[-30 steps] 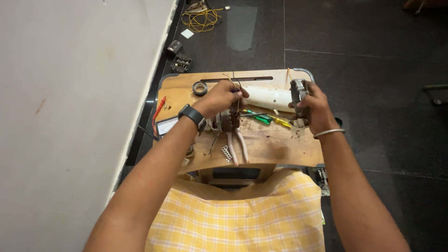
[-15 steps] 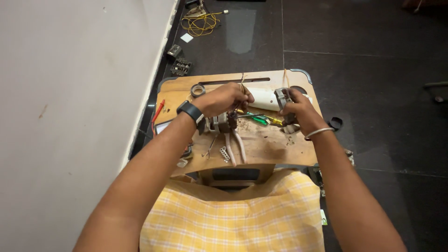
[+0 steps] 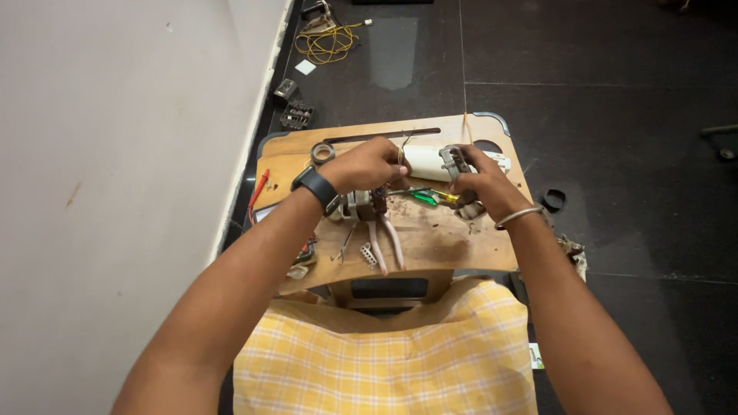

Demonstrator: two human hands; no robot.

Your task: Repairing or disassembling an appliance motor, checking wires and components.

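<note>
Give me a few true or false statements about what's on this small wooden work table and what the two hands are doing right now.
1. The left hand wears a black wristwatch. True.
2. The right hand grips a small grey metal part. True.
3. The wooden table stands on a white floor. False: the floor is dark tile.
4. A roll of tape lies near the table's far left corner. True.
5. The green-handled screwdriver is in the left hand. False: it lies on the table between the hands.
</note>
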